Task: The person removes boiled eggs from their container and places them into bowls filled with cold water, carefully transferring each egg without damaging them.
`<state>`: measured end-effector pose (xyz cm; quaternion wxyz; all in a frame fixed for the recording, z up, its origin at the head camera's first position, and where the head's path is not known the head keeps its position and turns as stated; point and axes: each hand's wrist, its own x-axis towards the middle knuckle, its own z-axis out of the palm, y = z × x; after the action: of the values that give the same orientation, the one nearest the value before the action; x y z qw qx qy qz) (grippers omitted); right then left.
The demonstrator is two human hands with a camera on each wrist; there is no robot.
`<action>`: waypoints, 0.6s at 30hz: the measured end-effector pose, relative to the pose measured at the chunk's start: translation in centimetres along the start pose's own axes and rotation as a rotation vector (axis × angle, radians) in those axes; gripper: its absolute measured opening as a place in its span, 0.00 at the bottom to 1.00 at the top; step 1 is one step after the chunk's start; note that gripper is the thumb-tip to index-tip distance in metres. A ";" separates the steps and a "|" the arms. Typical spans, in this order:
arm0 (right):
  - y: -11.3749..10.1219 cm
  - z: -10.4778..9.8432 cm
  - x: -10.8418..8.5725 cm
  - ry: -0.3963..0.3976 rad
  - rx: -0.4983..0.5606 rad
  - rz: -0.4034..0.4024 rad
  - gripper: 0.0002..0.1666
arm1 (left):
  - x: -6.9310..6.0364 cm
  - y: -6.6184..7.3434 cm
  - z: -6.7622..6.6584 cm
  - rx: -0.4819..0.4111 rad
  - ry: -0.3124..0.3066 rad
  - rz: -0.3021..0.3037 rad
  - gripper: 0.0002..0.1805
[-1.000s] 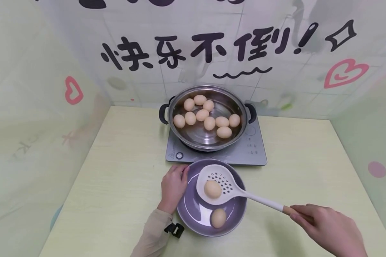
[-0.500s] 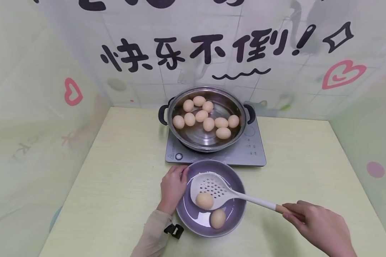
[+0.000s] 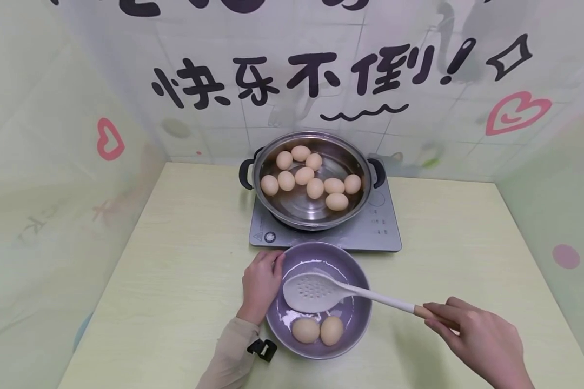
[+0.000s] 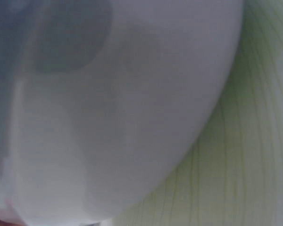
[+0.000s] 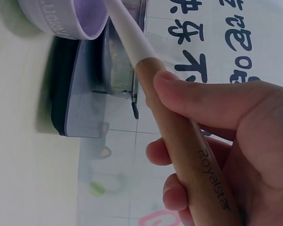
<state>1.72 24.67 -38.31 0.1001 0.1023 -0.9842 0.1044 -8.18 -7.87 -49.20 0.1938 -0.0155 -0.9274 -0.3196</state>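
My right hand (image 3: 482, 335) grips the wooden handle (image 5: 179, 136) of a white slotted skimmer (image 3: 311, 292), thumb along its top in the right wrist view. The skimmer's head is tilted inside a purple bowl (image 3: 354, 324) and bears no egg. Two brown eggs, a left one (image 3: 305, 330) and a right one (image 3: 331, 330), lie side by side at the bowl's near side. At the bowl's left rim, my left hand (image 3: 261, 283) holds the edge; its fingertips are partly hidden. Only the blurred outer wall of the bowl (image 4: 146, 103) fills the left wrist view.
Behind the bowl, a steel pot (image 3: 294, 208) with two black handles stands on a grey induction cooker (image 3: 386, 216). Several eggs (image 3: 314, 188) sit in the pot. A pale wooden table (image 3: 185, 237) carries everything, with printed sheeting (image 3: 214, 140) around it.
The skimmer has moved down and left and tipped over. Its egg has rolled off into the bowl beside the other egg. My left hand has stayed at the rim.
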 end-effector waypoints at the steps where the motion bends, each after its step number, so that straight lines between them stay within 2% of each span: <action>1: 0.1 0.0 0.0 0.016 0.008 -0.006 0.16 | 0.0 0.0 -0.1 -0.001 0.001 0.002 0.07; 8: 0.6 -0.1 0.3 0.118 0.086 -0.045 0.20 | 0.0 -0.1 -0.1 0.000 0.003 0.019 0.07; 14: 1.0 -1.0 0.9 0.087 0.130 0.044 0.16 | 0.1 0.1 -0.3 -0.012 -0.010 0.005 0.07; 18: 1.3 -1.6 1.9 0.095 0.146 0.062 0.10 | 0.1 0.2 -0.3 -0.016 -0.023 -0.008 0.07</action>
<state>-0.12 25.96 -36.56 0.1355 0.0739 -0.9708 0.1837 -8.11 -7.87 -48.88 0.1819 -0.0172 -0.9269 -0.3278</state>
